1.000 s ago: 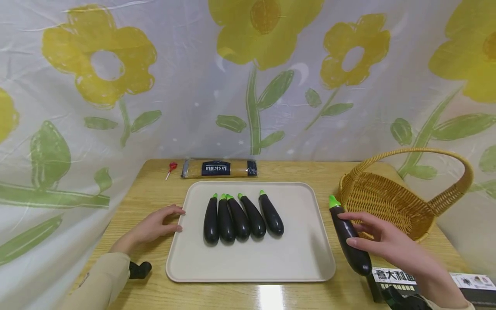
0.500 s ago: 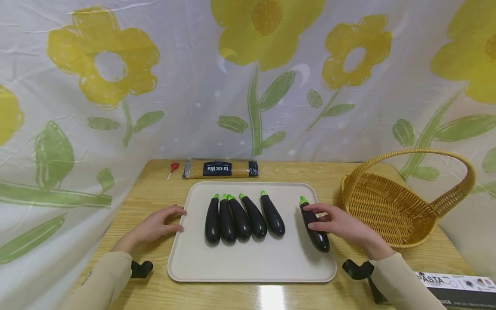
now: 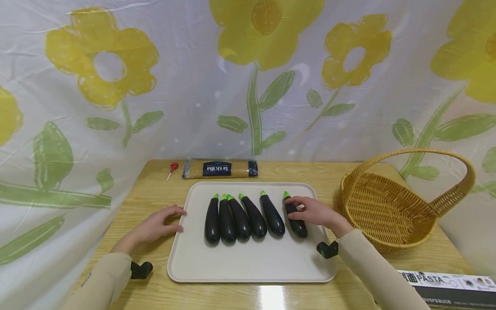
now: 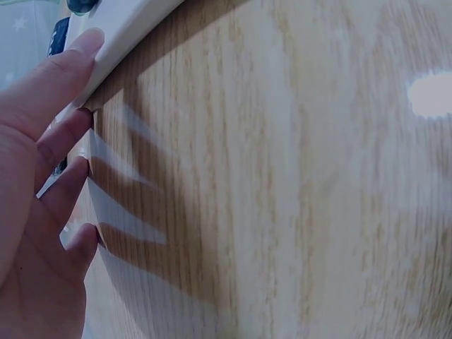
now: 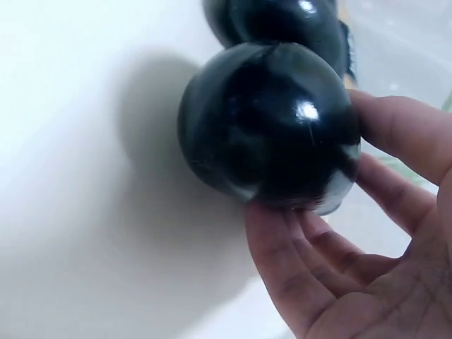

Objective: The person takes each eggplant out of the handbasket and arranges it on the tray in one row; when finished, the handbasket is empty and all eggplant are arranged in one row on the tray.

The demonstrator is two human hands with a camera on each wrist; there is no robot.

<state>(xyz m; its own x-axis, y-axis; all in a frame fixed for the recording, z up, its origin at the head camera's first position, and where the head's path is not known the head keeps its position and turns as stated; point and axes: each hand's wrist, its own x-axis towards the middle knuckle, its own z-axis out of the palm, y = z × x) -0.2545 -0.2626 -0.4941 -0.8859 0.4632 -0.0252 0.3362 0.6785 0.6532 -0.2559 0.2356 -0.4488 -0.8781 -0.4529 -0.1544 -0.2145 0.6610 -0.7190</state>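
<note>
My right hand (image 3: pixel 315 212) pinches a dark, glossy eggplant (image 3: pixel 296 224) with a bright green stem at the right part of the white tray (image 3: pixel 248 262). In the right wrist view the eggplant's rounded end (image 5: pixel 268 127) fills the middle, with the thumb and fingers at its side and underside. Whether it rests on the tray is hard to tell. To its left, several more eggplants (image 3: pixel 273 215) lie side by side on the tray, stems toward the back. My left hand (image 3: pixel 156 224) is at the tray's left rim, fingers relaxed, thumb and fingertips at the edge.
A wicker basket (image 3: pixel 381 211) with a tall handle stands on the right of the wooden table. Behind the tray lie a pack of spaghetti (image 3: pixel 240 168) and a red lollipop (image 3: pixel 174 165). A black-and-white pasta box (image 3: pixel 461 292) sits at the front right, partly behind my right sleeve.
My right hand has carried the eggplant leftward from beside the basket, over the tray's right rim, to beside the row of eggplants. My left hand has stayed at the rim.
</note>
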